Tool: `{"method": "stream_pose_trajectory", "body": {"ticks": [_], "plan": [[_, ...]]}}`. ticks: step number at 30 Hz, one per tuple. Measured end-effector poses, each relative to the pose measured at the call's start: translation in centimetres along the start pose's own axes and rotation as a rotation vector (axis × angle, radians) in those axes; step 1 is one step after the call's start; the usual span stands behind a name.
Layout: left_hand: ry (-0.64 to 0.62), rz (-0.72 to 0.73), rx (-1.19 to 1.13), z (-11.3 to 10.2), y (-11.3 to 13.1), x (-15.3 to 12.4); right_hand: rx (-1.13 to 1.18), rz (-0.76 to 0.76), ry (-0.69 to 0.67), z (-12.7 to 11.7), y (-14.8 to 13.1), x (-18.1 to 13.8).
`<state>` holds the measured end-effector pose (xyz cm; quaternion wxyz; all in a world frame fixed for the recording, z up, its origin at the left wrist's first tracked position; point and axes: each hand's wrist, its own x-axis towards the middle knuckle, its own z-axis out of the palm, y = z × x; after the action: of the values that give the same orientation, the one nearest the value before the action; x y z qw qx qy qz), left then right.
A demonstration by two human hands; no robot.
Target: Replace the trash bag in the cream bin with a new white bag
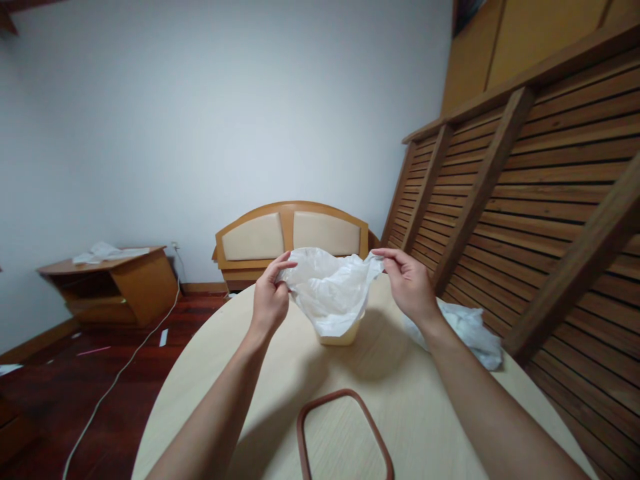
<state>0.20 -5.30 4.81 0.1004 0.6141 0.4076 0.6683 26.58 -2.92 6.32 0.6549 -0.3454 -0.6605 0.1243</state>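
Note:
A thin white plastic bag (330, 293) is spread between my two hands, its mouth held wide. My left hand (273, 293) pinches the bag's left edge, and my right hand (407, 283) pinches its right edge. The lower part of the bag hangs in or over a small pale yellow bin (340, 337) standing on the table; most of the bin is hidden by the plastic. Nearer to me, a brown rounded rectangular frame (344, 393) lies flat on the tabletop.
Crumpled white plastic bags (473, 330) lie on the round pale table (200, 393) at right. Slatted wooden panels (550, 220) lean beyond its right edge. A headboard (290, 230) stands behind. At left are a low wooden cabinet (120, 287) and a white cable (123, 367) across the floor.

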Motion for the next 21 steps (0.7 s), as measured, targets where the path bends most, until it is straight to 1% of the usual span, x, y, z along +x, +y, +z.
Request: {"method": "stream_pose_trajectory", "body": {"ticks": [3, 5, 8, 10, 12, 14, 15, 17, 19, 21], "plan": [[-0.021, 0.000, -0.009, 0.2, 0.3, -0.2, 0.079, 0.033, -0.006, -0.1, 1.1, 0.4], [0.001, 0.022, -0.039, 0.1, 0.6, -0.3, 0.127, 0.060, -0.012, -0.3, 1.4, 0.7], [0.082, 0.126, -0.061, 0.0, 1.0, -0.5, 0.110, 0.087, 0.014, -1.1, 1.5, 1.1], [0.148, 0.178, -0.052, -0.2, 1.4, -0.7, 0.063, 0.088, 0.074, -1.9, 1.4, 1.5], [0.216, 0.169, -0.046, -0.3, 1.8, -0.8, 0.016, 0.096, 0.135, -2.9, 1.4, 1.9], [0.263, 0.117, -0.056, -0.5, 2.1, -0.8, -0.016, 0.136, 0.154, -3.8, 1.7, 2.2], [0.272, 0.083, -0.067, -0.6, 2.2, -0.7, -0.031, 0.171, 0.133, -4.3, 1.8, 2.3], [0.267, 0.004, -0.100, -0.8, 2.1, -0.3, -0.052, 0.251, 0.034, -5.3, 2.2, 2.4], [0.232, -0.104, -0.144, -1.0, 1.8, 0.3, -0.074, 0.317, -0.125, -6.4, 2.6, 2.3], [0.165, -0.233, -0.184, -1.1, 1.2, 0.9, -0.131, 0.363, -0.311, -7.4, 2.8, 2.1]]}}
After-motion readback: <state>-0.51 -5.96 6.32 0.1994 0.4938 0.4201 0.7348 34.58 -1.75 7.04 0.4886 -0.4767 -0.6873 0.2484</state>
